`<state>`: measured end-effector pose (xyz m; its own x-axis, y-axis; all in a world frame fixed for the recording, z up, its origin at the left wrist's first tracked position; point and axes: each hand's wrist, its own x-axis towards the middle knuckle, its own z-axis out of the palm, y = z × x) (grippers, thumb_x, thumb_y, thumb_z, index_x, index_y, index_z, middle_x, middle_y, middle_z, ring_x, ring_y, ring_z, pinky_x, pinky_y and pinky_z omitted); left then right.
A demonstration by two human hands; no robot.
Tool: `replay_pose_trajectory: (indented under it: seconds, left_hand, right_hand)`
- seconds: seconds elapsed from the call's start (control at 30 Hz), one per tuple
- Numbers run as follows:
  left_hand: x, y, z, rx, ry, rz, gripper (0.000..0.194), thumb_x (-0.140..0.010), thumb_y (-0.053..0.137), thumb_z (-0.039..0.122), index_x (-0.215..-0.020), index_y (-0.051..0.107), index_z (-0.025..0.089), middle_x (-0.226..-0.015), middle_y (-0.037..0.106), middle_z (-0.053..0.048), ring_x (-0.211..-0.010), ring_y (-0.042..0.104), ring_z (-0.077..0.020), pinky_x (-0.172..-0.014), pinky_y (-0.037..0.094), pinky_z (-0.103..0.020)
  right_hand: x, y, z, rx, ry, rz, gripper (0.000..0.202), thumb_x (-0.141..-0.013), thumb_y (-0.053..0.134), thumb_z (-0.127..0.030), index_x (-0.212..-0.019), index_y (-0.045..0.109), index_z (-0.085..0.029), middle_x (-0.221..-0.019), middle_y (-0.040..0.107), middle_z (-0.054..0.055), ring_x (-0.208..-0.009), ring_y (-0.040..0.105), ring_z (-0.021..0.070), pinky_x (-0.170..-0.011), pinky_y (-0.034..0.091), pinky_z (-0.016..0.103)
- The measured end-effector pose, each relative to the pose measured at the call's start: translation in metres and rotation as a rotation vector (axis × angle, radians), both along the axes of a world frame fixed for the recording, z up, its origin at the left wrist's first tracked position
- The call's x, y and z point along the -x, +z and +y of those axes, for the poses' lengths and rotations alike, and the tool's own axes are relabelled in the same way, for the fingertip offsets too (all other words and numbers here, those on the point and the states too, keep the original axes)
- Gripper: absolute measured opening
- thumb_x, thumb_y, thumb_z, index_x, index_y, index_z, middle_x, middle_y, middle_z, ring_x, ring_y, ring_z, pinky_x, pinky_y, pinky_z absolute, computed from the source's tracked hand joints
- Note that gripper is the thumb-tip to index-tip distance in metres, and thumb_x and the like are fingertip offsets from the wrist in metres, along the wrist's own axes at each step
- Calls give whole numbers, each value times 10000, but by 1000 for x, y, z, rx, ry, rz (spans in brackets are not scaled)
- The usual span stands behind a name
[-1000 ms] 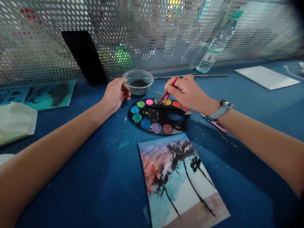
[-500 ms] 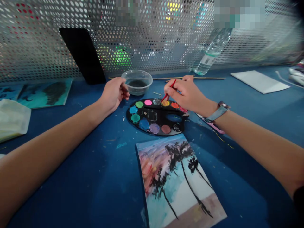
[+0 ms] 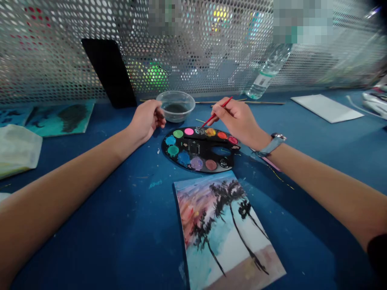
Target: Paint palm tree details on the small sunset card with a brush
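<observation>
My right hand point(image 3: 234, 119) grips a thin red paintbrush point(image 3: 218, 111), its tip down at the grey paint well on the far rim of the black palette point(image 3: 217, 141). Round wells of several colours ring that palette. Beside the clear plastic bowl point(image 3: 178, 96) of dark water rests my left hand point(image 3: 148, 119), fingers loosely curled and nothing visible in them; whether it touches the bowl I cannot tell. Nearer to me lies a painting point(image 3: 223, 233) of black palm trees against a pink and turquoise sky.
Against the perforated metal screen point(image 3: 193, 48) lean a black phone-like slab point(image 3: 110, 74) and a water bottle point(image 3: 267, 76). Teal paintings point(image 3: 63, 117) and a pale crumpled sheet point(image 3: 19, 149) lie left. A white panel point(image 3: 326, 108) is at right; thin sticks point(image 3: 263, 103) lie behind the palette.
The brush tip has shifted left from beside the yellow well to the grey one, and the brush leans more. My left hand stays beside the bowl.
</observation>
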<state>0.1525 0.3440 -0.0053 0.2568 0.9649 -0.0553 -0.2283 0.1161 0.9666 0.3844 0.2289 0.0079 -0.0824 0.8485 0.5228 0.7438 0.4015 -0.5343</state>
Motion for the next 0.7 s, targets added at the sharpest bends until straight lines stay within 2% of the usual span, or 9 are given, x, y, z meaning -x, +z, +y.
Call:
replay_pose_trajectory:
  seconds: [0.1,0.17,0.3,0.37,0.53,0.63,0.7]
  left_hand:
    - [0,0,0,3,1,-3,294,-930,484,121,-644,472,188,-535,498,17,-410,496,-108,-410,356,-213]
    - [0,0,0,2,0,-3,289,-929,478,115,-649,470,188,-535,498,20,-410,495,-107,-410,358,-214]
    - [0,1,0,-6,-3,0,288,-927,453,104,-652,472,186,-530,495,20,-411,496,-111,-400,360,-229]
    - [0,1,0,-8,-5,1,284,-924,453,109,-651,473,186,-529,495,20,-411,497,-112,-397,364,-230]
    - [0,1,-1,-12,-1,6,281,-921,454,110,-652,479,185,-532,499,20,-415,501,-111,-386,371,-230]
    - [0,0,0,-17,-3,10,293,-927,449,109,-645,475,185,-530,496,22,-413,498,-106,-385,374,-227]
    - [0,0,1,-23,-5,15,304,-934,441,110,-641,470,187,-525,493,23,-410,496,-104,-384,374,-227]
  right_hand:
    - [0,-2,0,-37,-18,-147,437,-1016,417,-577,-790,597,-249,-802,758,-3,-783,701,203,-954,425,468]
    - [2,-3,-2,-54,-33,-187,454,-1023,400,-575,-777,596,-248,-779,762,-8,-770,690,200,-993,384,483]
    - [6,-4,-5,-81,-63,-138,426,-1035,376,-562,-846,605,-257,-808,774,-5,-812,697,202,-961,389,451]
    - [7,-4,-5,-83,-74,-180,409,-1037,382,-549,-861,605,-255,-846,783,-5,-826,692,205,-956,371,458]
    - [6,-4,-4,-63,-43,-225,374,-1051,386,-480,-834,580,-245,-797,770,-15,-782,676,195,-950,346,454]
    - [6,-4,-5,-74,-41,-250,341,-1058,382,-427,-868,599,-245,-884,778,-6,-848,682,198,-932,326,451]
    - [7,-4,-7,-69,-33,-330,340,-1049,404,-394,-822,602,-236,-916,777,-1,-847,672,197,-919,305,456]
